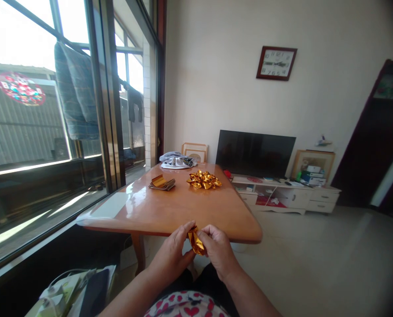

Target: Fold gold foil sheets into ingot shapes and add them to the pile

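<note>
Between my two hands, just off the table's near edge, is a piece of shiny gold foil paper [196,242], creased and partly folded. My left hand [174,248] grips its left side, with the thumb below and the fingers above. On the other side my right hand [218,248] pinches the foil between thumb and fingers. Farther back on the wooden table [170,215] lies a heap of folded gold foil pieces [204,179]. To the left of that heap rests a small stack of flat gold and brown paper sheets [162,182].
Folded grey cloth [177,160] lies at the table's far end. Windows [74,132] run along the left. A television [255,153] stands on a white low cabinet [297,198] beyond the table. At lower left are a dark phone-like object [93,293] and white plugs [53,304].
</note>
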Motion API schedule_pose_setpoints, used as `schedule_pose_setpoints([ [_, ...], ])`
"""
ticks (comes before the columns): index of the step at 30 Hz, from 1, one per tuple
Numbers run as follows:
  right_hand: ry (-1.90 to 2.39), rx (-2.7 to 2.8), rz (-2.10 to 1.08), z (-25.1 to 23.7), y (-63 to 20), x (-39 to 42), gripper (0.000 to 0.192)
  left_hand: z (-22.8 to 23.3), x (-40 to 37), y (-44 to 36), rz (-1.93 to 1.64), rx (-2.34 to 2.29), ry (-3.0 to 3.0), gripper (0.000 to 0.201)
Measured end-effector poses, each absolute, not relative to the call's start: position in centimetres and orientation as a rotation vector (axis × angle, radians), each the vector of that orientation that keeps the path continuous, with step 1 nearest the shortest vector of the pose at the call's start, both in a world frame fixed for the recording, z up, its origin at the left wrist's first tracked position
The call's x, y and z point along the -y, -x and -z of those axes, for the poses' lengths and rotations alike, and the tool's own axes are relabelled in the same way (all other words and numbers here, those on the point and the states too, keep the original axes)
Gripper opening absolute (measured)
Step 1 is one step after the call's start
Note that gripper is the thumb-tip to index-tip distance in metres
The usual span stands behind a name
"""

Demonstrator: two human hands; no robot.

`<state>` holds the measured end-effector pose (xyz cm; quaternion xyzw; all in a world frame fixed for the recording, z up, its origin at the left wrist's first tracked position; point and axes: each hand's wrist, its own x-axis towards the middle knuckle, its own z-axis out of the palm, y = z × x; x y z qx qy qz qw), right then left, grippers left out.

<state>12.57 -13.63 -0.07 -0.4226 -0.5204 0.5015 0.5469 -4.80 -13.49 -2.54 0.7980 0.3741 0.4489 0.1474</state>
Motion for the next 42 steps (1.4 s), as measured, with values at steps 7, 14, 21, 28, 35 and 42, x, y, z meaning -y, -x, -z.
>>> schedule_pose_setpoints([
  [7,0.980,1.231,-1.195,0.12,-12.59,13.52,0.035,2.56,13.38,4.86,-1.295,-1.085,-2.287,0.069],
  [14,0.983,1.238,-1.177,-0.07,-12.59,13.82,0.037,2.72,13.23,4.79,-1.279,-1.112,-2.251,0.071],
  [21,1.056,1.310,-1.086,0.39,-12.85,13.58,0.038,2.59,13.33,4.85,-1.340,-1.126,-2.169,0.070],
  [28,1.080,1.332,-1.068,0.23,-12.79,13.61,0.033,2.49,13.32,4.88,-1.334,-1.145,-2.153,0.069],
  [35,1.078,1.321,-1.090,0.11,-12.62,13.82,0.034,2.81,13.40,4.77,-1.363,-1.160,-2.116,0.074],
  [42,1.073,1.332,-1.096,0.53,-12.59,13.49,0.036,3.10,13.34,4.67,-1.342,-1.217,-2.132,0.081],
])
